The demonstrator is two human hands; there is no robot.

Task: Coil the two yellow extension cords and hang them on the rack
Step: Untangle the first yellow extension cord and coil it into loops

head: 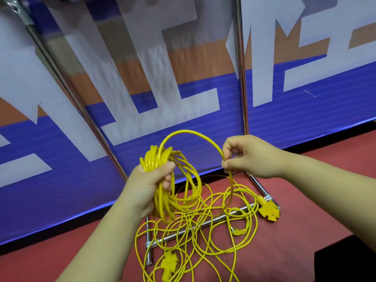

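Yellow cord, coiled, hangs lengthwise downward from left hand

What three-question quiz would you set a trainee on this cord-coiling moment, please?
1. True or false: the left grip holds a bundle of coiled loops.
2. What does the right grip pinch? A) a single cord strand; B) a pair of pliers; C) nothing.
3. Fill in: ____ yellow socket blocks lie on the red floor.

Key: 1 true; 2 A; 3 two.
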